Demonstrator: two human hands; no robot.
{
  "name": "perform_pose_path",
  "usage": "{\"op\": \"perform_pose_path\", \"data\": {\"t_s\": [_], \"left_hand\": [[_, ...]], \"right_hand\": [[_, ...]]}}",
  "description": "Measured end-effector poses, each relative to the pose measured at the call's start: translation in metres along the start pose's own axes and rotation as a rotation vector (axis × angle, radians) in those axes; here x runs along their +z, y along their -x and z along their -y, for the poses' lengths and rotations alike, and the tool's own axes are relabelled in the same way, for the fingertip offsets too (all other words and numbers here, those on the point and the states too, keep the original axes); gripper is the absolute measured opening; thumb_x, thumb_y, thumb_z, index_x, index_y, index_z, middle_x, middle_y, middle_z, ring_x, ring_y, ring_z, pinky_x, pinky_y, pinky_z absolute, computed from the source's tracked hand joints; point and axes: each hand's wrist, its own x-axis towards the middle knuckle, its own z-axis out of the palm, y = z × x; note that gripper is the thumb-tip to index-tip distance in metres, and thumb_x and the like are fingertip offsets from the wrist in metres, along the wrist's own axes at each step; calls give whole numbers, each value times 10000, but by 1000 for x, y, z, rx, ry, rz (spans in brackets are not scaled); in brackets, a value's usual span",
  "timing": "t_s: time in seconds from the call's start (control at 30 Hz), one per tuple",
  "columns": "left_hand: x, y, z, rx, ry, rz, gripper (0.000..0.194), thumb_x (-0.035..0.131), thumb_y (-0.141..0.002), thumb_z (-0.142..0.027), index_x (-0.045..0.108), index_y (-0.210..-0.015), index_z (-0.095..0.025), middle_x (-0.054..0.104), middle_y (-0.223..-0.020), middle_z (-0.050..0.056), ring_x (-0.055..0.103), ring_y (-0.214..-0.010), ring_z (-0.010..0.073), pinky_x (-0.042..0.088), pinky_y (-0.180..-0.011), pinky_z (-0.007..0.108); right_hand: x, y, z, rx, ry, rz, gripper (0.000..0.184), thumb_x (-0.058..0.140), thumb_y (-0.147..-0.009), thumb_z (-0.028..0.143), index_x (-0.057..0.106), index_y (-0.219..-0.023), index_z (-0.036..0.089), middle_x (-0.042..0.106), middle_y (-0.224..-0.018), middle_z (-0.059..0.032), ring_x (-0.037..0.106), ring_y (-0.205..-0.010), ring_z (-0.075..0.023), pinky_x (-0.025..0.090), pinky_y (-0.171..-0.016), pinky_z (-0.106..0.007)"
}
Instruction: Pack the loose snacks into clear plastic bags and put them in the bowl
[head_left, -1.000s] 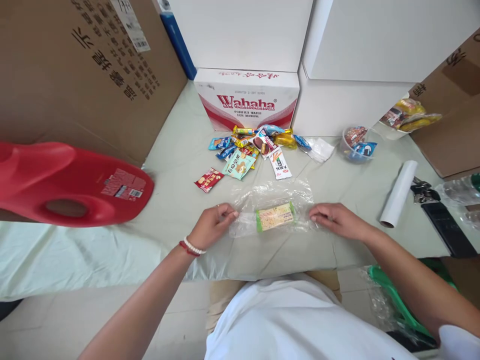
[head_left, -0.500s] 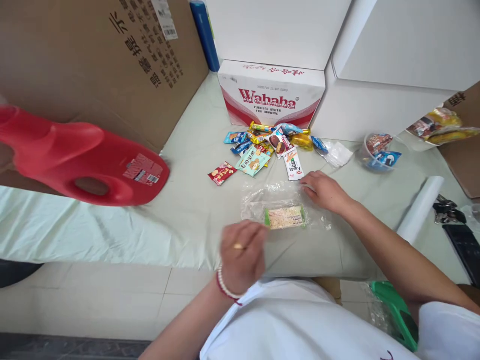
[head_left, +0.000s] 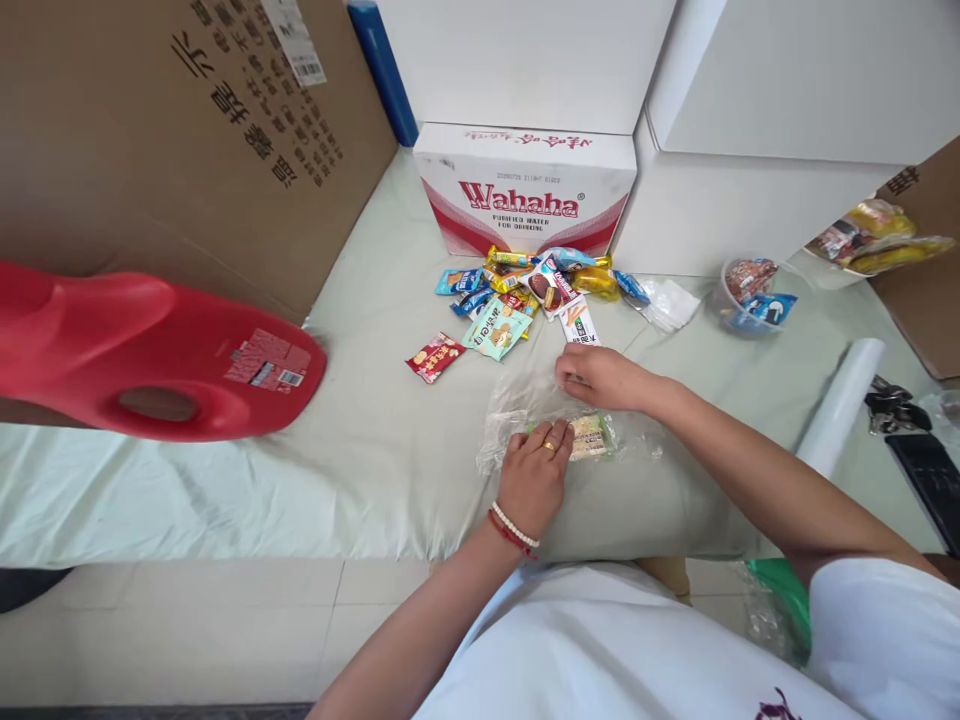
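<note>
Clear plastic forms a bag (head_left: 499, 420), spread on pale green cloth (head_left: 390, 450) beneath the left hand (head_left: 532, 485). A green-edged snack packet (head_left: 591, 437) lies partly under the left fingertips, its exposed end projecting to their right. The left fingers are extended, side by side; whether they grip cannot be determined. The right hand (head_left: 604, 378) is just beyond them, fingers curled with the thumb close, at the bag's far part; whether film is pinched there cannot be told. Directly beyond the right fingers: a white packet (head_left: 579, 322). Beyond and left of them: a mint-green pouch (head_left: 495, 328) and a red packet (head_left: 435, 357). Well left of the left fingers: a red jug (head_left: 202, 330).
</note>
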Motion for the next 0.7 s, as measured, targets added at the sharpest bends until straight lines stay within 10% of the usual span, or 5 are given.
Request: {"op": "perform_pose_path", "data": {"t_s": [0.17, 0.37, 0.5, 0.63, 0.7], "left_hand": [[9, 3, -2, -99, 81, -75, 342, 508, -960, -111, 724, -1192, -239, 739, -1196, 106, 603, -1168, 288, 482, -903, 462], [10, 18, 13, -56, 448, -242, 365, 457, -960, -90, 746, -1110, -255, 765, -1091, 69, 660, -1022, 208, 544, -944, 433], [-8, 21, 36, -366, 501, -378, 231, 554, -955, -248, 700, -1134, -237, 726, -1131, 85, 658, -1046, 217, 545, -945, 427], [-21, 1, 60, -470, 385, -410, 822, 767, -759, -341, 448, -1494, -156, 554, -1448, 193, 468, -1378, 341, 393, -1140, 568], [-25, -10, 70, -372, 472, -273, 720, 725, -775, -287, 515, -1458, -198, 658, -1338, 137, 470, -1400, 323, 302, -1201, 601]], "right_hand": [[19, 46, 32, -189, -18, 52, 181, 462, -1042, 248, 617, -973, 184, 607, -873, -45, 539, -736, -157, 336, -650, -264], [73, 73, 42, -150, -145, -174, 204, 382, -1062, 229, 583, -1072, 193, 613, -867, -47, 545, -755, -166, 387, -666, -264], [83, 75, 46, -94, -31, -182, 208, 435, -1017, 168, 619, -1105, 207, 629, -890, -51, 541, -782, -176, 333, -643, -276], [80, 75, 52, -60, 30, -103, 291, 483, -974, 126, 662, -1161, 258, 625, -910, -44, 533, -808, -181, 278, -614, -278], [78, 75, 54, -42, 51, -72, 323, 492, -970, 122, 675, -1184, 279, 617, -908, -45, 528, -810, -186, 262, -605, -281]]}}
